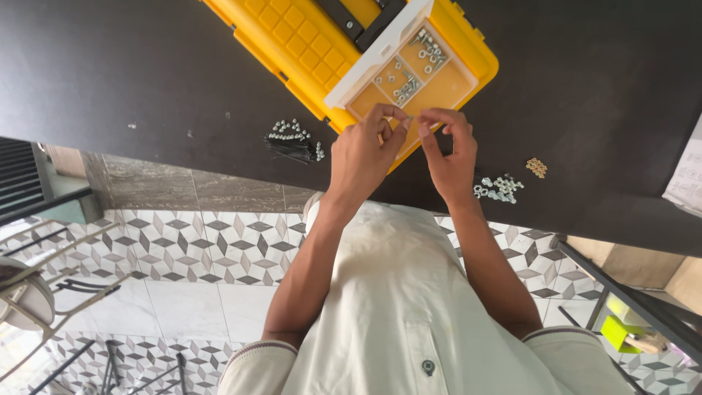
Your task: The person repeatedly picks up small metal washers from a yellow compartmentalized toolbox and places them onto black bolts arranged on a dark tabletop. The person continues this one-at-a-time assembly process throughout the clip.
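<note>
Small metal fastener (410, 119) being pinched between fingertips of left hand (363, 152) and right hand (451, 152), above yellow organizer box (307, 44) edge on dark tabletop (131, 66). Judged light, rigid, smooth, easily dropped; best gripped across flats. Loose nuts (499, 187) lying nearby.

The toolbox (292, 36) is glossy yellow plastic with a smooth white plastic tray rim (373, 55), and it sits on a matt black tabletop (146, 73) that looks a bit dusty. All the little nuts and bolts (499, 187) are shiny bare metal, with a few brass-coloured ones (537, 167) off to the side. Shirt (409, 307) is plain off-white cloth, and the floor tiles (197, 249) are smooth and polished.
</note>
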